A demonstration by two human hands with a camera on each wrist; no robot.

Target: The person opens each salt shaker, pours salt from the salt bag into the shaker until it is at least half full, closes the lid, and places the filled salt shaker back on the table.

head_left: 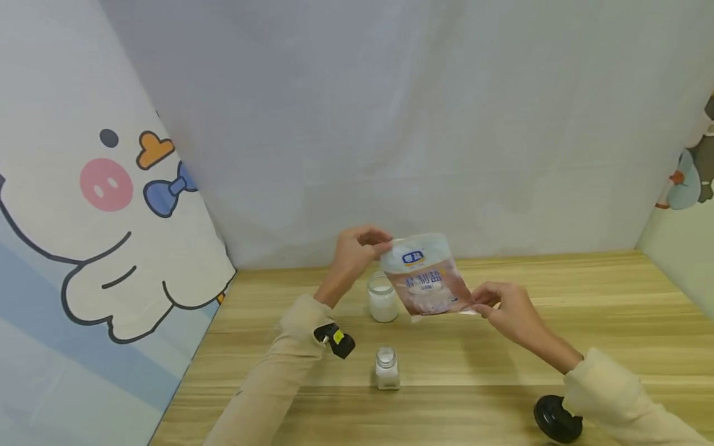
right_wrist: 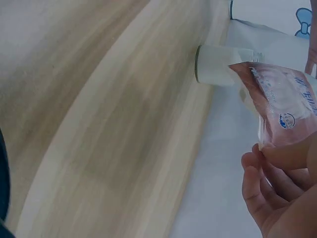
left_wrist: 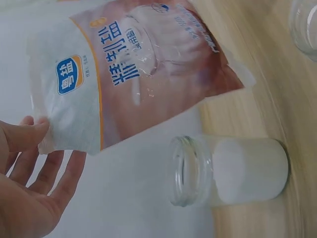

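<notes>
A printed plastic bag of salt [head_left: 422, 277], white at the top and pinkish brown below, hangs tilted in the air between both hands. My left hand [head_left: 359, 255] pinches its upper left corner between thumb and fingers. At the lower right corner, my right hand [head_left: 509, 311] pinches the bag's edge. Just behind and left of the bag stands an uncapped glass jar [left_wrist: 247, 171] with white contents. Nearer to me, a smaller open glass jar [head_left: 387, 369] holds something white too.
A black round object [head_left: 558, 419] lies on the wooden table [head_left: 268, 371], by the right sleeve. White cloth [head_left: 390, 124] hangs behind the table. A panel with a cartoon bird [head_left: 139, 248] borders the left side.
</notes>
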